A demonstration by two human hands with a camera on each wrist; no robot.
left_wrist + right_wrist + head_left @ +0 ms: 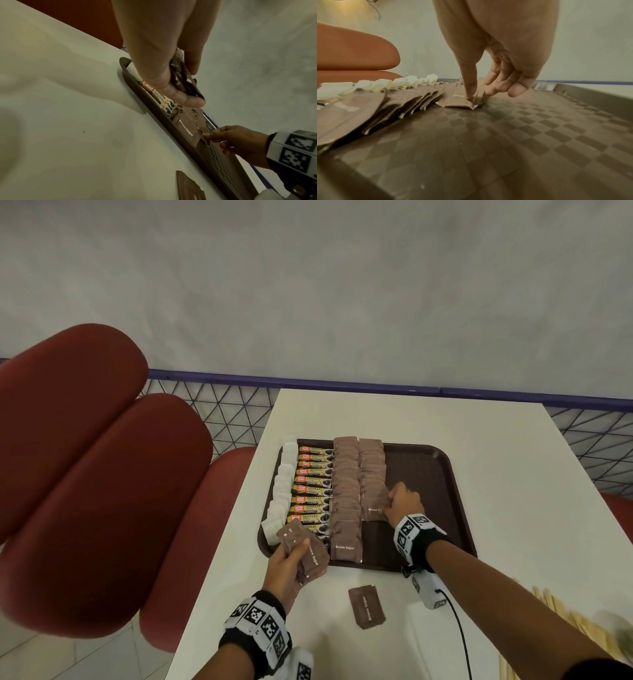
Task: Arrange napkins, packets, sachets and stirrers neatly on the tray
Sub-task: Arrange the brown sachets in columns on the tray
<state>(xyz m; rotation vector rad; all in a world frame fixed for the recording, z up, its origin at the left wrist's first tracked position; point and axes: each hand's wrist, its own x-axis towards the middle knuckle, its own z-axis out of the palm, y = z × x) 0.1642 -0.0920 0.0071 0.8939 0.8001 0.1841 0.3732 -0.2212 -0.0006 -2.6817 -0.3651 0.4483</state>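
- White napkins (281,487) overlapped in a row along tray's (442,474) left edge; looks done
- Coffee granule packets (313,481) in a column next to them; looks done
- L hand (287,566) grips a small stack of brown sugar sachets (303,546) over tray's near-left corner
- 1st sugar column (346,491) full; 2nd (371,474) part-filled
- R hand (404,503) pinches newest sachet (373,508), thumb pressing it down at 2nd column's near end
- One loose sachet (366,606) on table (513,508)
- Wooden stirrers (561,611) off tray, far R; not yet placed
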